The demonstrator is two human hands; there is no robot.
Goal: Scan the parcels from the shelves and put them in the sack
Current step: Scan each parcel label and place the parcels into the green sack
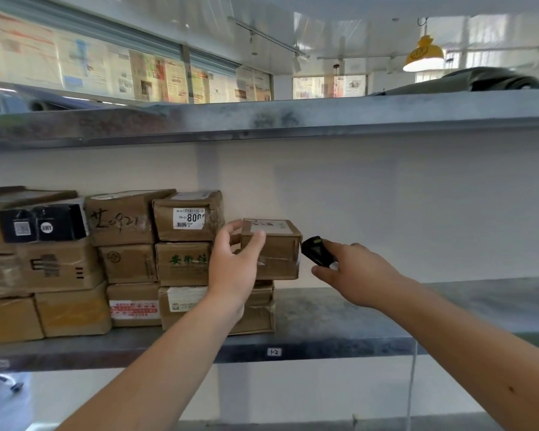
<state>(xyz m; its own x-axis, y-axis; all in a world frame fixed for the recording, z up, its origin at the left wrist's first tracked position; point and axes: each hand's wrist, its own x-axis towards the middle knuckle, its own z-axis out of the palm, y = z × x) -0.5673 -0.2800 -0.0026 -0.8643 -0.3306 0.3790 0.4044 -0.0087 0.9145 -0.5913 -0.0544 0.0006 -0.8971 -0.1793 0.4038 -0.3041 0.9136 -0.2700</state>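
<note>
Several brown cardboard parcels (125, 262) are stacked on the left half of a grey metal shelf (339, 318). My left hand (234, 262) grips the front of a small taped brown parcel (277, 244) at the right end of the stack, thumb on its left side and fingers over its top edge. This parcel sits on a larger box (262, 309). My right hand (352, 272) holds a small black handheld scanner (316, 250), its tip close to the parcel's right side.
A second metal shelf (293, 119) runs overhead, with dark bundles lying on it. The right part of the lower shelf is bare, with a white wall behind. A white bag (3, 399) shows at the lower left. A yellow lamp (423, 56) hangs at the upper right.
</note>
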